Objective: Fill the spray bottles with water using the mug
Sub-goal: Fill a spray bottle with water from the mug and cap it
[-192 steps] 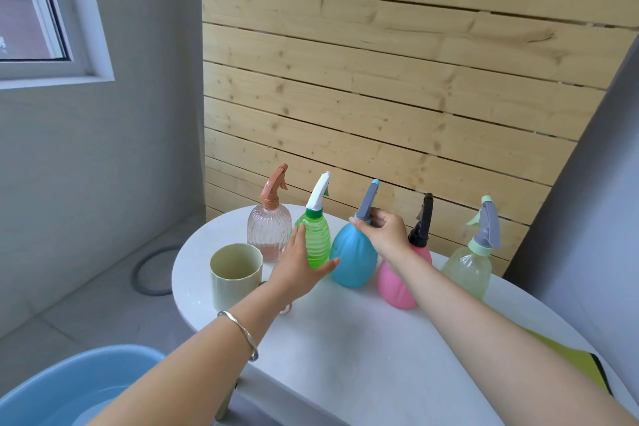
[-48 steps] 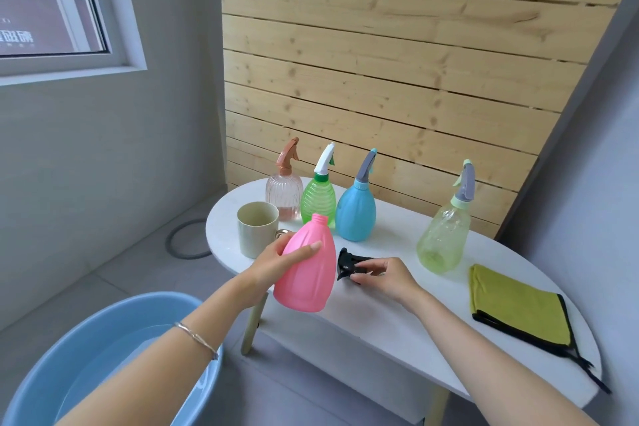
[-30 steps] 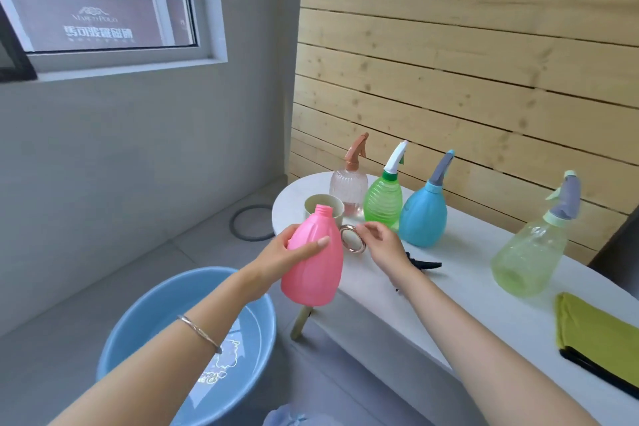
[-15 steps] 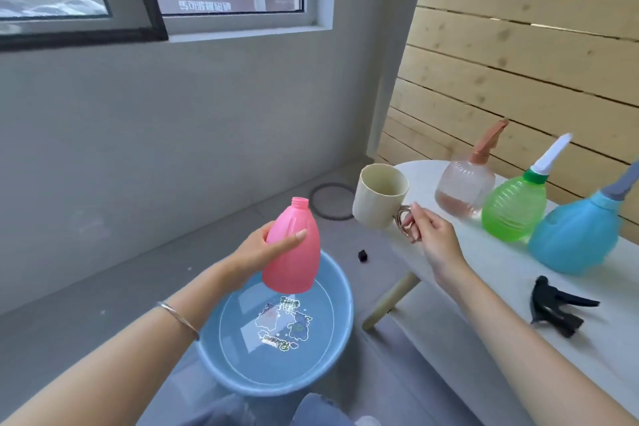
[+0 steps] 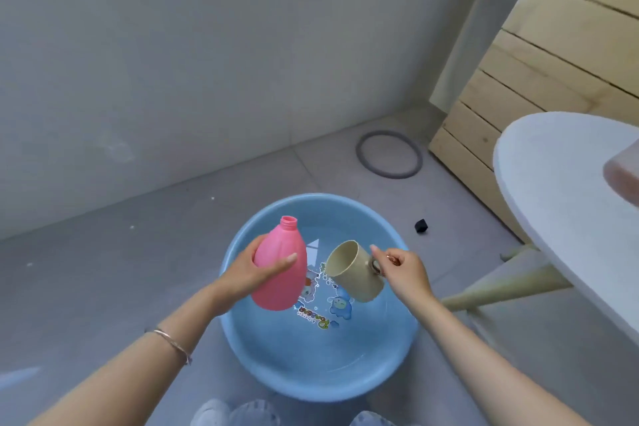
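My left hand (image 5: 247, 273) grips a pink spray bottle (image 5: 281, 270) round its body, upright and uncapped, over the left side of a blue basin (image 5: 387, 353) of water on the floor. My right hand (image 5: 403, 270) holds a beige mug (image 5: 352, 271) by its metal handle. The mug is tipped with its mouth toward the bottle, above the water. At the right edge, only the base of the orange-tinted spray bottle (image 5: 624, 173) shows on the white table (image 5: 560, 190).
The basin sits on grey floor tiles beside the table's leg (image 5: 501, 290). A small black cap (image 5: 420, 225) lies on the floor past the basin. A grey ring (image 5: 389, 154) lies near the wooden slat wall (image 5: 539, 55). Slippers (image 5: 238, 413) show at the bottom edge.
My right hand lifted the mug off the table and brought it down over the basin, tilted. The left hand carried the pink bottle lower over the water. My view swung down to the floor.
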A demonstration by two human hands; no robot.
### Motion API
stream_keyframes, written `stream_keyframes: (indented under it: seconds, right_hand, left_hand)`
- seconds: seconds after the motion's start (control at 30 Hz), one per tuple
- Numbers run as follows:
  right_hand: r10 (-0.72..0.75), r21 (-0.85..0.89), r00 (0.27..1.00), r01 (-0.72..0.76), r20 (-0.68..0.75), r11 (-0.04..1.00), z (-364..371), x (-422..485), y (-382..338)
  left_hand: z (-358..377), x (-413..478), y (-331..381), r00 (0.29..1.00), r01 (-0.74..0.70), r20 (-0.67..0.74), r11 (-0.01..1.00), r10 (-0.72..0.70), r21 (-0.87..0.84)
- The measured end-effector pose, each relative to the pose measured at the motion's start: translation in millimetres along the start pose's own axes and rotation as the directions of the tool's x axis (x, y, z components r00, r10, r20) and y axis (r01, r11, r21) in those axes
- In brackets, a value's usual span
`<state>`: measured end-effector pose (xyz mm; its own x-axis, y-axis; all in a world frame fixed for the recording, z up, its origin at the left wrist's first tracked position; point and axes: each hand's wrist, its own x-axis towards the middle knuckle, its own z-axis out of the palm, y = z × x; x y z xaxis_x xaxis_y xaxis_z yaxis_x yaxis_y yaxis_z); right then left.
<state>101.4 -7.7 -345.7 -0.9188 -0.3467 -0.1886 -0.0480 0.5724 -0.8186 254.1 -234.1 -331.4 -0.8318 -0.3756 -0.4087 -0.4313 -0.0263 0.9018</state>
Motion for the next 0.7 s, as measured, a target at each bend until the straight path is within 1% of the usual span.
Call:
stream_keyframes:
  seconds: [0.13,0.33,0.53,0.7]
  right_hand:
    - [0.002,-0.160,0.999,-0.011,-0.053,0.987,31.4,27.2,30.8]
    - [-0.062,-0.364,0.998,0.059,0.004,0.930,58.5,53.3,56.4]
    - [-0.148,-0.441,0.987,0.162,0.066,0.883,84.1,59.3,63.3]
    - [-0.193,-0.493,0.967,0.252,0.168,0.833,111.8,55.1,54.3]
  left_hand:
    - [-4.4,32.7,-31.7,1.000,0.009,-0.019,1.000,-0.010,-0.015]
    - [-0.6,69.9,-71.2,1.000,-0.010,0.001,1.000,0.010,-0.005]
    - [5.3,78.2,-92.7,0.999,-0.022,-0.040,0.998,0.020,-0.052]
    - [0.9,74.2,-96.2,0.997,-0.013,-0.080,0.997,0.007,-0.076]
